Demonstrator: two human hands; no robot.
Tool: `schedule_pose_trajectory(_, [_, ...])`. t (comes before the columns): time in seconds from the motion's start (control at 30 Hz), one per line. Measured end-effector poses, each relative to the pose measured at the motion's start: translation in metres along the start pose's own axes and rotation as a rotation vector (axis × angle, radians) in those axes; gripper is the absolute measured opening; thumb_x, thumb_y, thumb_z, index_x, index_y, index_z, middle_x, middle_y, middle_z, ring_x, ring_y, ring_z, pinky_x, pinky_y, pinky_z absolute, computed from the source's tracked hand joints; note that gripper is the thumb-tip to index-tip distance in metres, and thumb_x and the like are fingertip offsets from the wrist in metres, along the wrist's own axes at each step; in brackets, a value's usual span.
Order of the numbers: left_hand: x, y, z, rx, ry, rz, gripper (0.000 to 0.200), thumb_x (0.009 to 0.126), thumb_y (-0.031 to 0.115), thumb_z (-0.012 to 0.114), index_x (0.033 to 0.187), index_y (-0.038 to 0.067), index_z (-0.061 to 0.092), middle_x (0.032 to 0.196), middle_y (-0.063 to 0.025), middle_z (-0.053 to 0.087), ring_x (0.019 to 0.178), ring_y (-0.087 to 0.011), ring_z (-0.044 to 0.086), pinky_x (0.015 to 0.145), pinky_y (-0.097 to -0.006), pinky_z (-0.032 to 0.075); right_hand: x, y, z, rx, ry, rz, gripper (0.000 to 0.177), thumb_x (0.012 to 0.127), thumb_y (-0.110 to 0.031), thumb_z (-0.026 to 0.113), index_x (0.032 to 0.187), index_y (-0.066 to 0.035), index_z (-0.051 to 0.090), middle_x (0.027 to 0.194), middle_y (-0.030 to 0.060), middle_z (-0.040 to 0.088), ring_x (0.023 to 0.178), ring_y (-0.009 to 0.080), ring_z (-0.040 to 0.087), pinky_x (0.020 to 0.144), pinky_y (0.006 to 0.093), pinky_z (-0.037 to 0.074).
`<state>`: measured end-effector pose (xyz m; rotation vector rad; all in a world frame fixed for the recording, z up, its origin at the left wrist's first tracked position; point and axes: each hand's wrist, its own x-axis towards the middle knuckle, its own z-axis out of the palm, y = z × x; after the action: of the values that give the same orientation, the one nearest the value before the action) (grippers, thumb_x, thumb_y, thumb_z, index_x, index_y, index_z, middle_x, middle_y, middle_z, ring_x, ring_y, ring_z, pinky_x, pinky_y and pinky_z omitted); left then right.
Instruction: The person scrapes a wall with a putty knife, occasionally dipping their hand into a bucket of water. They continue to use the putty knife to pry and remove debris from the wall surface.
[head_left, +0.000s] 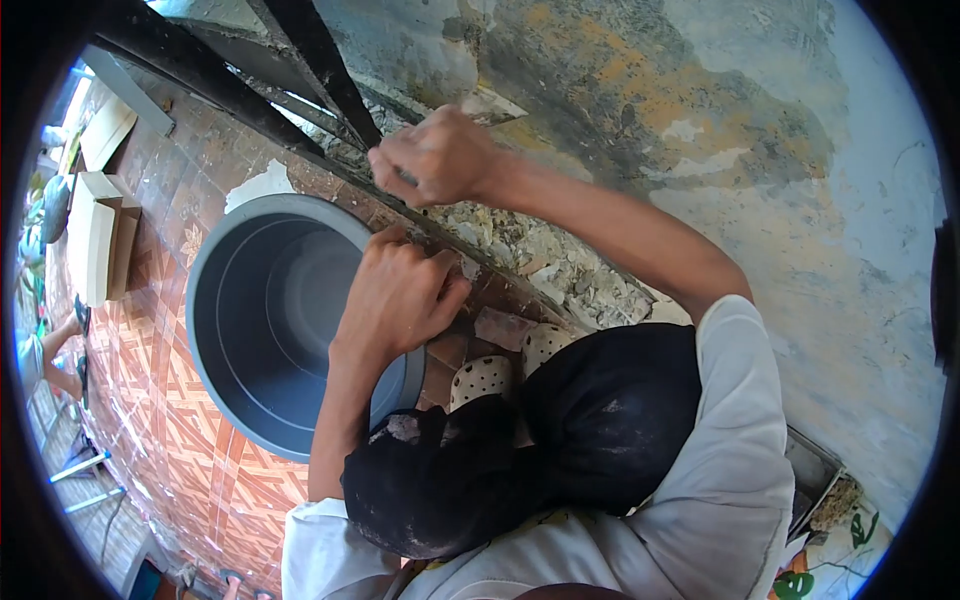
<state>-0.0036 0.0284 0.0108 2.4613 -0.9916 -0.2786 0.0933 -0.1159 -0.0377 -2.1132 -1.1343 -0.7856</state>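
Note:
My right hand point(435, 160) is raised over the strip of broken plaster at the foot of the wall, beside the lower end of a dark metal bar. Its fingers are curled, and what they hold, if anything, is hidden. My left hand point(398, 290), also with bent fingers, is over the right rim of a grey round tub point(215, 240); I cannot make out anything in it. The tub's inside shows a bare bottom. Plaster rubble point(560, 265) lies along a narrow ledge to the right of both hands.
A stained, peeling wall point(700, 120) rises on the right. Dark metal bars point(190, 75) cross the upper left. An open cardboard box point(95, 240) stands on the tiled floor point(160, 360). Another person's feet point(78, 350) show at the far left.

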Motion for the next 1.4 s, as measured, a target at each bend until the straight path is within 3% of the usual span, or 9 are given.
schedule_pose_trajectory(0.37, [0.002,0.003,-0.004,0.010,-0.023,0.010,0.024,0.076,0.024,0.058,0.067,0.003,0.063,0.054,-0.0175,0.055,0.058,-0.0336,0.056,0.074,-0.0406,0.044,-0.005,0.005,-0.005,0.073,0.068,0.094,0.028,0.082,-0.009,0.060,0.056,-0.005,0.050,0.043,0.0062,0.048,0.034,0.0221,0.049,0.034,0.0339,0.039])
schedule_pose_trajectory(0.57, [0.003,0.005,-0.005,0.015,-0.033,-0.004,0.023,0.075,0.024,0.059,0.067,0.002,0.063,0.055,-0.0183,0.056,0.060,-0.0340,0.057,0.077,-0.0405,0.045,0.004,-0.006,-0.001,-0.001,0.012,-0.039,0.030,0.083,-0.011,0.060,0.055,-0.006,0.050,0.040,0.0057,0.043,0.033,0.0217,0.047,0.034,0.0333,0.038])
schedule_pose_trajectory(0.7, [0.002,0.004,-0.005,0.021,-0.014,0.016,0.023,0.075,0.023,0.059,0.067,0.002,0.063,0.055,-0.0188,0.056,0.060,-0.0342,0.057,0.076,-0.0404,0.045,0.016,0.000,-0.012,0.083,0.136,0.058,0.033,0.083,-0.011,0.060,0.053,-0.007,0.046,0.040,0.0056,0.041,0.033,0.0219,0.045,0.034,0.0342,0.036])
schedule_pose_trajectory(0.9, [0.003,0.006,-0.006,0.025,-0.041,-0.006,0.024,0.075,0.023,0.059,0.066,0.002,0.063,0.056,-0.0188,0.056,0.059,-0.0341,0.056,0.075,-0.0405,0.045,0.006,-0.005,-0.010,0.114,0.059,-0.002,0.031,0.083,-0.010,0.060,0.055,-0.006,0.047,0.041,0.0057,0.040,0.033,0.0227,0.045,0.035,0.0346,0.037])
schedule_pose_trajectory(1.2, [0.004,0.005,-0.007,0.034,-0.061,-0.001,0.025,0.076,0.024,0.059,0.067,0.002,0.062,0.056,-0.0185,0.056,0.059,-0.0334,0.056,0.075,-0.0403,0.044,-0.013,0.014,-0.004,0.108,0.022,0.124,0.030,0.084,-0.011,0.058,0.056,-0.007,0.050,0.042,0.0041,0.046,0.033,0.0183,0.047,0.035,0.0325,0.039])
schedule_pose_trajectory(1.33, [0.003,0.002,-0.004,0.031,-0.021,0.017,0.024,0.076,0.024,0.059,0.067,0.002,0.062,0.055,-0.0180,0.056,0.058,-0.0330,0.056,0.076,-0.0399,0.044,-0.006,-0.001,-0.004,0.080,0.022,-0.011,0.031,0.084,-0.011,0.059,0.055,-0.007,0.050,0.040,0.0034,0.044,0.033,0.0185,0.048,0.034,0.0332,0.039])
schedule_pose_trajectory(1.4, [0.003,0.005,-0.003,0.015,-0.045,0.000,0.024,0.076,0.024,0.058,0.067,0.002,0.062,0.055,-0.0177,0.056,0.058,-0.0328,0.056,0.077,-0.0395,0.044,-0.012,0.012,0.006,0.073,0.032,0.073,0.031,0.084,-0.011,0.059,0.055,-0.006,0.049,0.040,0.0038,0.044,0.032,0.0194,0.048,0.034,0.0336,0.039])
